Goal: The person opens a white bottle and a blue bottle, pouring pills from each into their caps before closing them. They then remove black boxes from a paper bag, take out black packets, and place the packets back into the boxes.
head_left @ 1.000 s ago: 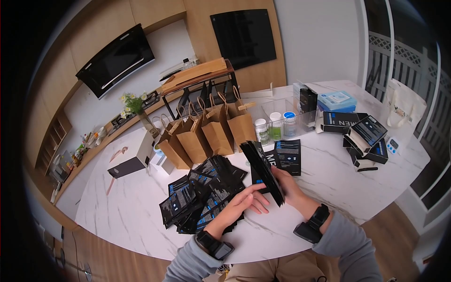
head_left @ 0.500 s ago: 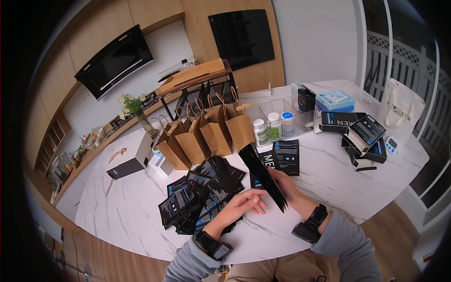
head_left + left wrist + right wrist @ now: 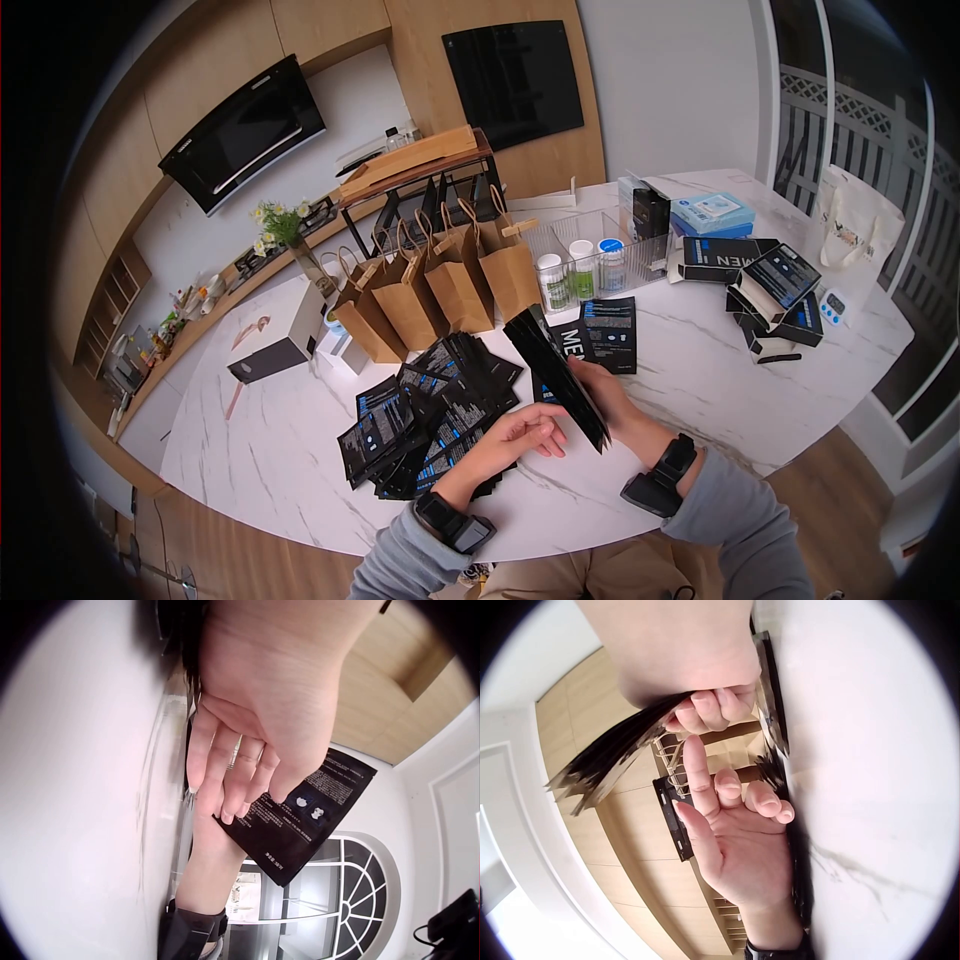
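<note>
While our right hand [image 3: 612, 402] grips black packets [image 3: 555, 376] by the near edge of the table [image 3: 575, 510], our left hand [image 3: 522, 432] hovers beside them, empty, fingers loosely bent.

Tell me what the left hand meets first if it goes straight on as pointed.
The left hand would probably meet the packets gripped by the right hand; depth is unclear, so the right fingers might come first.
</note>
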### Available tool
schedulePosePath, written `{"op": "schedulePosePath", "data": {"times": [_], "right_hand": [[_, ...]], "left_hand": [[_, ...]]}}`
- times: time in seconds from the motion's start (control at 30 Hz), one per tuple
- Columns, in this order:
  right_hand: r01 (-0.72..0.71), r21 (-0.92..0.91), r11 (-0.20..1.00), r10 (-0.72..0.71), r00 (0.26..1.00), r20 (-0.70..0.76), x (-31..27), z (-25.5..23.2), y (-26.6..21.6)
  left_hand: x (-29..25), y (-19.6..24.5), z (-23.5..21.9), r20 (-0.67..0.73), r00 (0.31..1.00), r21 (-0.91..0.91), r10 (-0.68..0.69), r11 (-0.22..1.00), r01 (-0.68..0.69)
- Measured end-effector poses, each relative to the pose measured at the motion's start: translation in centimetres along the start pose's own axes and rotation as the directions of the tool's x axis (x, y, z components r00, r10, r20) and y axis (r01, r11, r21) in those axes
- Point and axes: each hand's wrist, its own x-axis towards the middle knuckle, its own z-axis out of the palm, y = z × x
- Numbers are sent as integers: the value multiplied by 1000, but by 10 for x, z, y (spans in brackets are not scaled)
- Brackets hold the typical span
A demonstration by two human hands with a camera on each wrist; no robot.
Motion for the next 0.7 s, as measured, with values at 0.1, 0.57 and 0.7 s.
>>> {"op": "schedulePosePath", "data": {"times": [0.1,0.57,0.7], "right_hand": [[-1,5,1000,0,1000,17,4,-7,5],[-311,-907,285,-913,202,-356,7,-132,-78],[-626,-758,184,-836,307,-456,-4,-148,-82]], "left_hand": [[0,-1,-1,5,1000,-1,-1,1000,1],[-1,5,2,-1,1000,68,-29,997,29],[-1,5,2,-6,999,72,-37,997,38]]}}
